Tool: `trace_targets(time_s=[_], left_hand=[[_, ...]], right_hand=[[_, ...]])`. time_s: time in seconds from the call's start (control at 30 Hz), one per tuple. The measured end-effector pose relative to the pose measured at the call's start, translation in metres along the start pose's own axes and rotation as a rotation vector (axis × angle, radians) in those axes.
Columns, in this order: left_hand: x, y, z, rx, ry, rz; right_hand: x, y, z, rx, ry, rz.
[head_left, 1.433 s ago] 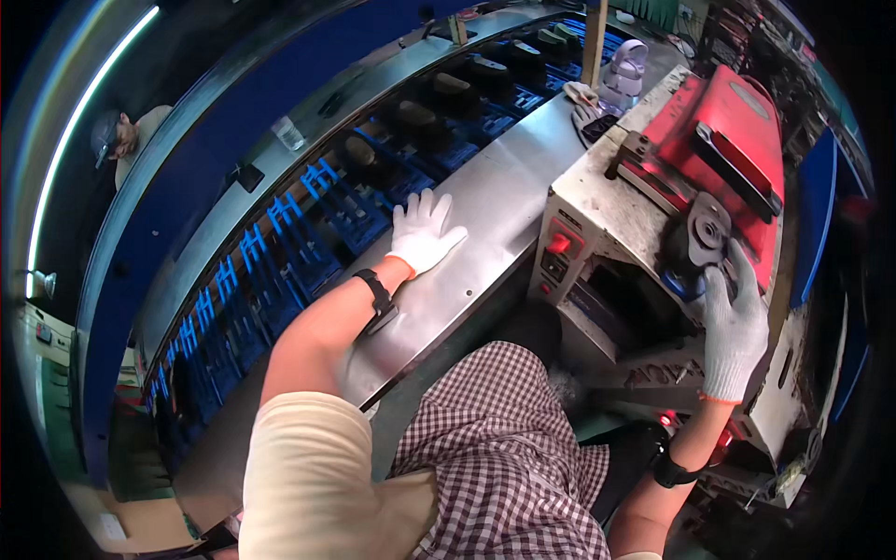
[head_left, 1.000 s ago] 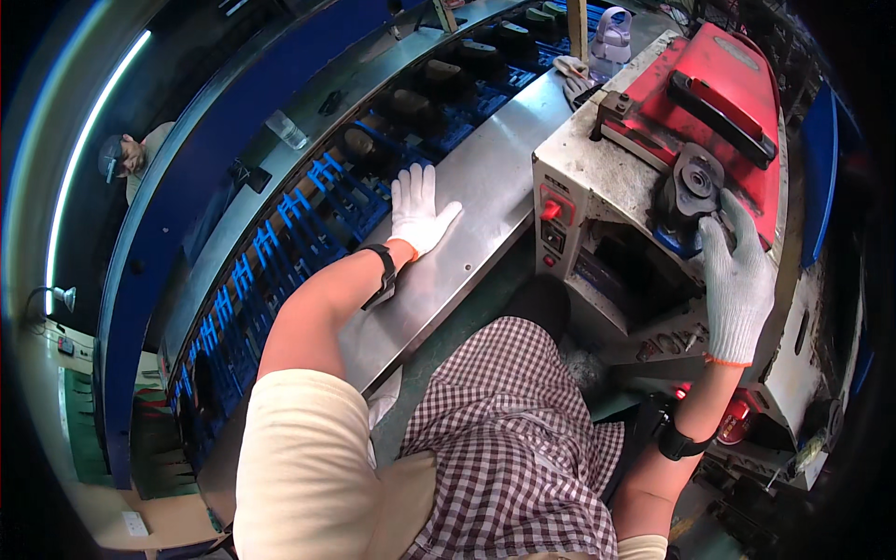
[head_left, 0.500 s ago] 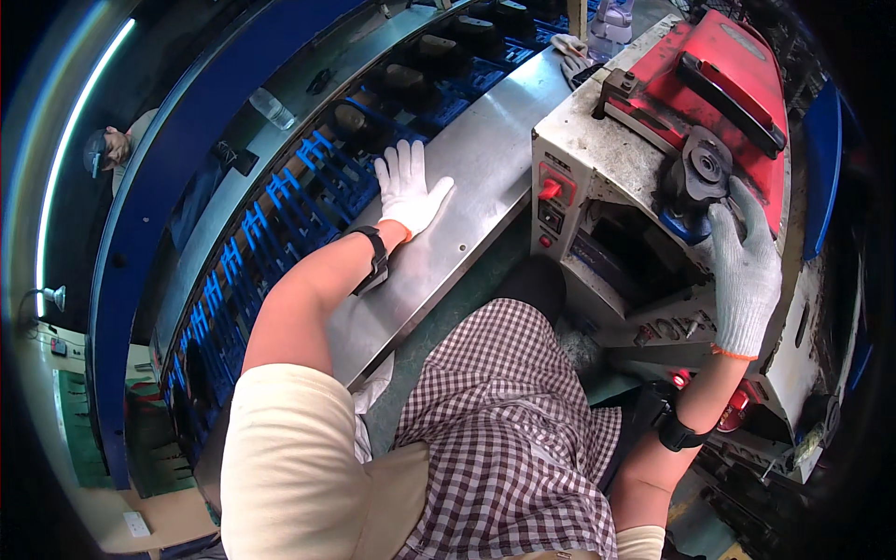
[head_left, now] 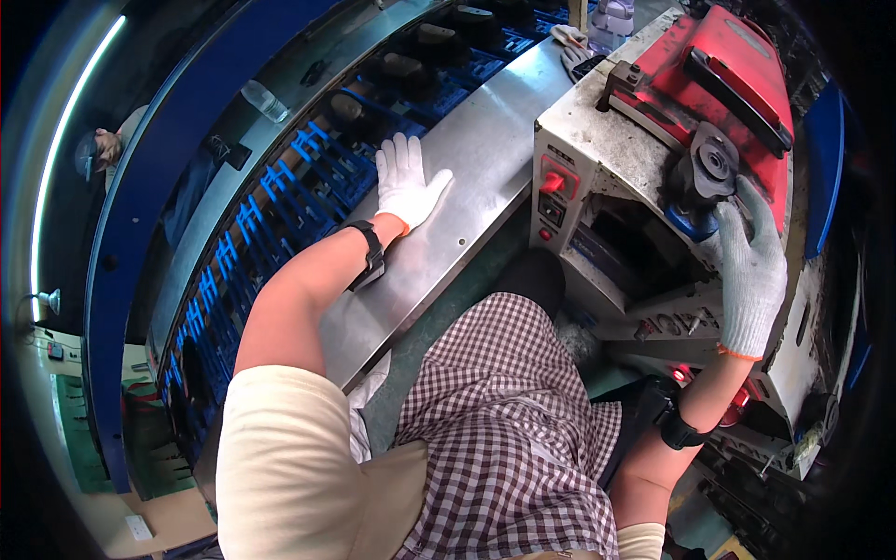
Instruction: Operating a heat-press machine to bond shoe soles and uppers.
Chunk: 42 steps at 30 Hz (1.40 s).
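Note:
My left hand (head_left: 409, 187), in a white glove, lies flat with fingers spread on the metal bench top (head_left: 467, 168). Nothing is in it. At the red-topped machine (head_left: 691, 121), my right hand (head_left: 751, 252), gloved too, grips the near right side of a dark grey, shoe-like piece (head_left: 714, 166). This piece has a ringed pattern on its upward face and a blue part (head_left: 689, 222) below it. It sits at the machine's front edge, beside the red cover. Some of the right fingers are hidden behind the piece.
Left of the bench runs a line of blue racks (head_left: 280, 182) with dark shoe-like items (head_left: 401, 65). A glove (head_left: 571, 42) and a purple-tinted bottle (head_left: 611, 23) stand at the bench's far end. A clear bottle (head_left: 264, 101) lies on a shelf. Another person (head_left: 107, 145) is far left.
The view has shifted slightly. My right hand and the dark piece keep their hold and place at the machine; my left hand still rests on the bench.

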<state>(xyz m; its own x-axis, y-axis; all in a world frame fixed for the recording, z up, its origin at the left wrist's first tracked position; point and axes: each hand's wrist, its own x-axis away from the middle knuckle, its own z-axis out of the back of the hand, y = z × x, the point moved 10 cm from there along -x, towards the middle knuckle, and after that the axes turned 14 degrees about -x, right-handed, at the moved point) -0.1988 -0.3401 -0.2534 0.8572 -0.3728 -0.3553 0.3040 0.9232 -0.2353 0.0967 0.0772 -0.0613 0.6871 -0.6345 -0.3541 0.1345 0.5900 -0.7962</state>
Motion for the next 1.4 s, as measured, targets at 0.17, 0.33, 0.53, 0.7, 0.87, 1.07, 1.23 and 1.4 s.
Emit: trace_targets(time_s=[0.17, 0.33, 0.53, 0.7, 0.87, 1.07, 1.23, 1.4], left_hand=[[0.001, 0.01, 0.015, 0.077, -0.211, 0.075], [0.002, 0.002, 0.012, 0.009, -0.188, 0.072], [-0.001, 0.004, 0.0, -0.039, -0.11, 0.006], [-0.002, 0.005, 0.01, 0.056, -0.116, -0.007], [-0.001, 0.008, 0.017, 0.085, -0.113, -0.026], [0.004, 0.001, 0.008, -0.036, -0.03, 0.013], [0.003, 0.001, 0.004, 0.056, -0.081, 0.044], [0.005, -0.002, 0.011, 0.024, 0.033, 0.045]], right_hand=[[0.0, 0.006, 0.001, 0.002, 0.014, 0.039], [0.0, -0.001, 0.001, 0.043, 0.012, 0.021], [-0.001, 0.0, 0.002, 0.063, 0.012, 0.052], [0.0, 0.0, 0.001, 0.058, 0.011, 0.035], [-0.001, 0.004, 0.002, 0.021, 0.012, 0.039], [-0.003, 0.007, 0.0, -0.014, 0.007, 0.037], [-0.001, 0.003, 0.002, 0.007, 0.012, 0.039], [-0.002, 0.005, 0.0, -0.004, 0.004, 0.021]])
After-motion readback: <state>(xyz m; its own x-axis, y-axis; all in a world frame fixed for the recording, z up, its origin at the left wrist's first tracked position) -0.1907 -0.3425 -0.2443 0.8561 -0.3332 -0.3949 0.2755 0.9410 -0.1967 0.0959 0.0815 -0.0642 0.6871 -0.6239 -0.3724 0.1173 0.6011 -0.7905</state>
